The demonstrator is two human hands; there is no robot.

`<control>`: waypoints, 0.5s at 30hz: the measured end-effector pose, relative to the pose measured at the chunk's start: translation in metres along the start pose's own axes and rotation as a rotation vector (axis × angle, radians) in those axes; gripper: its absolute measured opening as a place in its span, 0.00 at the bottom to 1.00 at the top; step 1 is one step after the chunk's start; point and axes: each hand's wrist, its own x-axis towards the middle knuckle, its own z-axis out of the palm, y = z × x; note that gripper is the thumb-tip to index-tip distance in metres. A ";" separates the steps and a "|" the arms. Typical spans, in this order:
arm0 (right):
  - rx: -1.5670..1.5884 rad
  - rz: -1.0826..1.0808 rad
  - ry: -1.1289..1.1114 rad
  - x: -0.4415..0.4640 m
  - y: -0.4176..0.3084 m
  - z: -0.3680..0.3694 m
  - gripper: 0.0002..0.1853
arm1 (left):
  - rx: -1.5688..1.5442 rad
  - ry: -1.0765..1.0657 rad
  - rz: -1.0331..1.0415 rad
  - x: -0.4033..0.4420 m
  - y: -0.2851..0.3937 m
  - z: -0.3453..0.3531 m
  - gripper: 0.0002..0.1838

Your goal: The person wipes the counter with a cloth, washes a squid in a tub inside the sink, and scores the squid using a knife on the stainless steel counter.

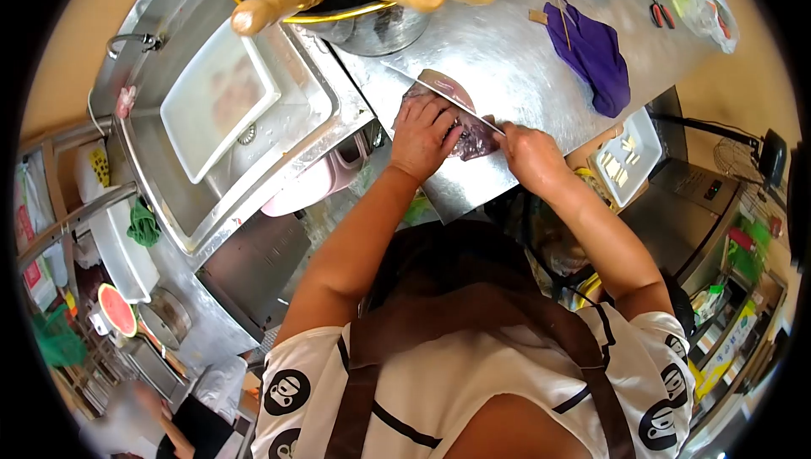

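My left hand presses on a piece of dark red, glossy meat, its fingers bent over the top. In my right hand is the handle of a knife, closed in my fist. The thin blade slants up and left from that fist, right beside my left fingers. Whether its edge has entered the meat cannot be made out. Meat and knife are over the metal worktop, near its front edge. My left hand hides part of the meat.
Ahead stands a gold-rimmed pot with wooden handles jutting out. A purple cloth and red-handled scissors lie right. A white tray holds pale pieces. Left is a sink with a white tub. Another person is at lower left.
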 end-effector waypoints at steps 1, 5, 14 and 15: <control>0.001 -0.017 0.005 0.006 -0.002 0.002 0.09 | -0.001 0.008 -0.014 -0.001 -0.001 0.000 0.13; 0.005 -0.031 0.008 0.009 0.000 -0.005 0.13 | 0.013 0.016 -0.036 -0.002 -0.006 0.000 0.12; -0.043 -0.037 -0.059 0.032 -0.017 -0.006 0.14 | -0.003 0.061 -0.040 -0.005 -0.011 0.000 0.12; -0.035 -0.038 -0.071 0.020 -0.007 -0.007 0.14 | -0.001 0.054 -0.020 -0.006 -0.011 0.000 0.12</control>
